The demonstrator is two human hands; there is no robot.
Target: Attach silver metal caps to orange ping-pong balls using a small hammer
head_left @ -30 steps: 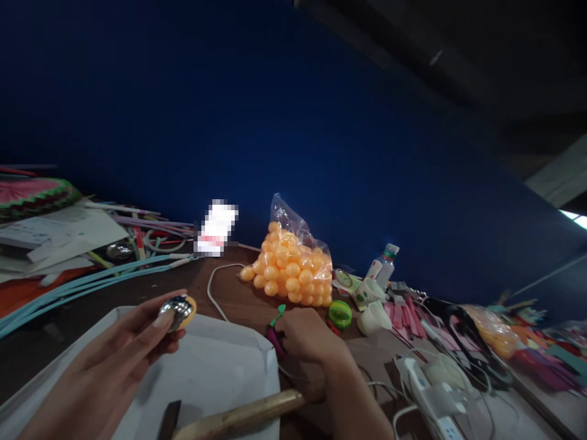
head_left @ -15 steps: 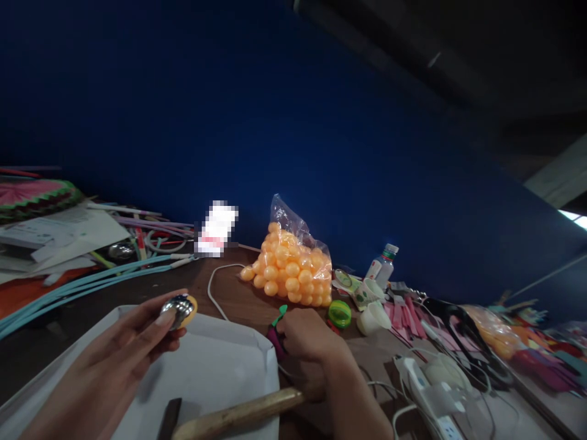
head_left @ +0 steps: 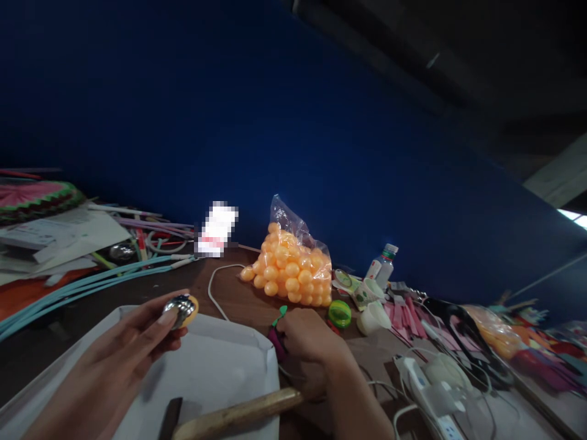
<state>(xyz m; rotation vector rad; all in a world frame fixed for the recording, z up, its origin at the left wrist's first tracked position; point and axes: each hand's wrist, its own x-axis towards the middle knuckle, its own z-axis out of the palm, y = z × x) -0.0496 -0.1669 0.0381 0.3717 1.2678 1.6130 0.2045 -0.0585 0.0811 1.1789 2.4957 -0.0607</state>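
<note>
Between thumb and fingers, my left hand (head_left: 132, 348) holds a shiny silver dome-shaped piece (head_left: 180, 309) with an orange-yellow ball part behind it, above a white tray (head_left: 220, 348). My right hand (head_left: 307, 336) is closed beside a purple object with a green top (head_left: 277, 339), right of the tray; what its fingers grip, if anything, is hidden. A hammer with a wooden handle (head_left: 243, 413) lies across the tray's front, its dark head at the left. Behind stands a clear bag of orange balls (head_left: 293, 269).
A lit phone (head_left: 217, 228) stands near the blue wall. Pale blue tubes (head_left: 101, 280) and papers lie left. To the right are a green ball (head_left: 339, 313), white cups (head_left: 373, 318), a bottle (head_left: 382, 266), pink strips and a power strip (head_left: 426, 397) with cables.
</note>
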